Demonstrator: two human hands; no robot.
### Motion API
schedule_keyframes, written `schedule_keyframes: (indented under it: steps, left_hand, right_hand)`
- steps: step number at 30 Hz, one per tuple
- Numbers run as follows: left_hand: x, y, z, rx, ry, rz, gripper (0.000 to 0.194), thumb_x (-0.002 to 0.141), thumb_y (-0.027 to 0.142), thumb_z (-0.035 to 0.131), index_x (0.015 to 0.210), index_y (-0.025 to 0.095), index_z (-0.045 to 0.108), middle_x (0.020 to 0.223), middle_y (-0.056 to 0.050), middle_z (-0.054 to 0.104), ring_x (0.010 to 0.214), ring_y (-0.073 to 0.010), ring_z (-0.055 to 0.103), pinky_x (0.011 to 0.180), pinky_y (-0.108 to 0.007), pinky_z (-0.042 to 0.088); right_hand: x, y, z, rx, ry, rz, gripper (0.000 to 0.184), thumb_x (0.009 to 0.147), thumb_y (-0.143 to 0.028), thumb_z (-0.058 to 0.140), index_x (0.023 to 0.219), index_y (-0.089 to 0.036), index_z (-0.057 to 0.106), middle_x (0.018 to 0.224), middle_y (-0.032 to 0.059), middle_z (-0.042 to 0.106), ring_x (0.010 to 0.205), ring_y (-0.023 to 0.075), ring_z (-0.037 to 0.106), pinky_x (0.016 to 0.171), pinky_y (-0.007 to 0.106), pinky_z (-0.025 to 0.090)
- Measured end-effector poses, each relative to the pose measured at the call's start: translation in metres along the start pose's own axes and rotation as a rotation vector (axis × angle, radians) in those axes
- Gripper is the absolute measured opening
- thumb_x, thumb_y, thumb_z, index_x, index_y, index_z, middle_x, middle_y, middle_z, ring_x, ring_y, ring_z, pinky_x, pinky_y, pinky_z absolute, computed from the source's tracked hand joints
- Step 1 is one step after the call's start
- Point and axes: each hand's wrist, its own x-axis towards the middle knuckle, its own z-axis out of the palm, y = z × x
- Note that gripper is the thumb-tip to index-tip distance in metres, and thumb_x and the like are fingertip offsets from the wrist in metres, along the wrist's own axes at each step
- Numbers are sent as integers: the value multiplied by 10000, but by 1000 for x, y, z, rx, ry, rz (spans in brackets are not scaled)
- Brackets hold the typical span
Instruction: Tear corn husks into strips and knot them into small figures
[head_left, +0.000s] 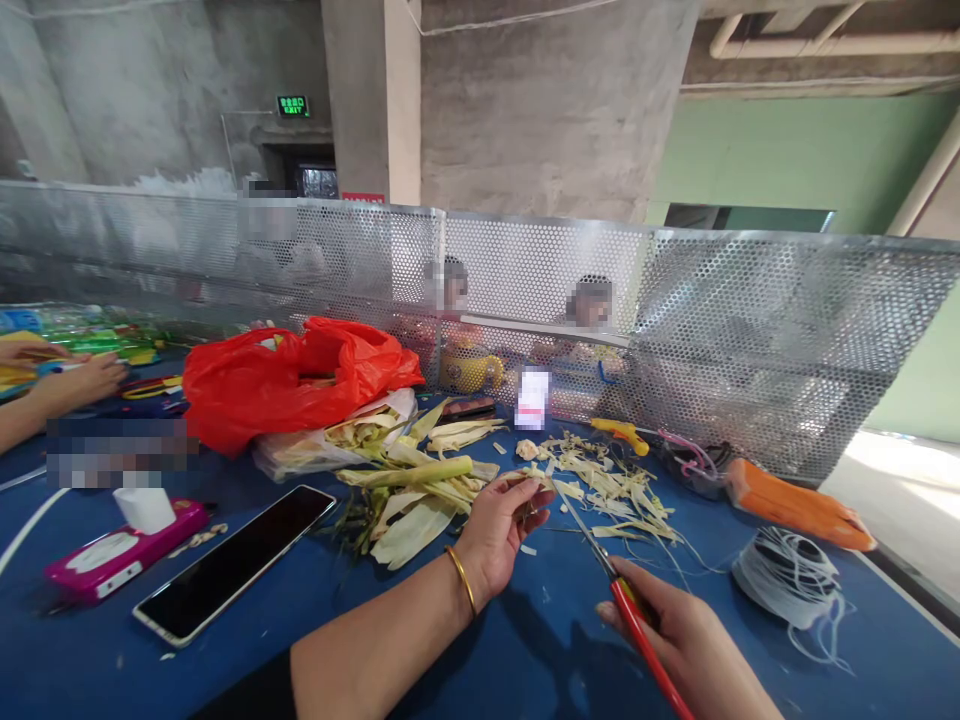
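Note:
My left hand, a gold bangle on its wrist, pinches a small piece of dried leaf over the blue table. My right hand grips red-handled scissors, their blades pointing up toward the leaf piece. A heap of pale green and yellow leaf strips lies just left of my left hand. Thin cut trimmings are scattered right of it.
A red plastic bag sits behind the heap. A black phone and a pink case lie at left. A white cord coil and an orange object lie at right. Another person's hands work far left. A perforated metal screen backs the table.

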Motion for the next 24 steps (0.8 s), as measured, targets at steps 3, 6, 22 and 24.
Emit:
schedule_keyframes:
  steps: [3,6,22,24]
  left_hand:
    - [0,1,0,-6,11,2,177,673,86,739,773,150,608,719,-5,678,690,-138,674,578,-217,522]
    - [0,2,0,-3,20,3,217,640,106,779,770,151,612,704,9,658,647,-113,650,571,-209,511]
    - [3,3,-1,23,28,5,166,680,190,761,776,146,633,681,9,650,562,-73,583,553,-185,437]
    - [4,2,-2,48,49,-17,149,707,219,742,758,146,623,667,9,641,543,-72,575,542,-188,428]
  right_hand:
    - [-1,1,1,6,23,-2,467,763,-533,635,1103,-217,691,777,3,706,774,219,637,681,206,496]
    - [-1,1,2,-13,22,13,495,758,-532,642,1138,-216,673,840,6,716,788,219,640,689,205,496]
    - [6,10,7,158,111,87,603,720,-625,612,1115,-171,647,658,-12,615,598,160,547,531,217,433]
    - [5,9,7,230,122,72,630,719,-642,596,1127,-162,631,598,-35,531,542,140,481,489,222,396]
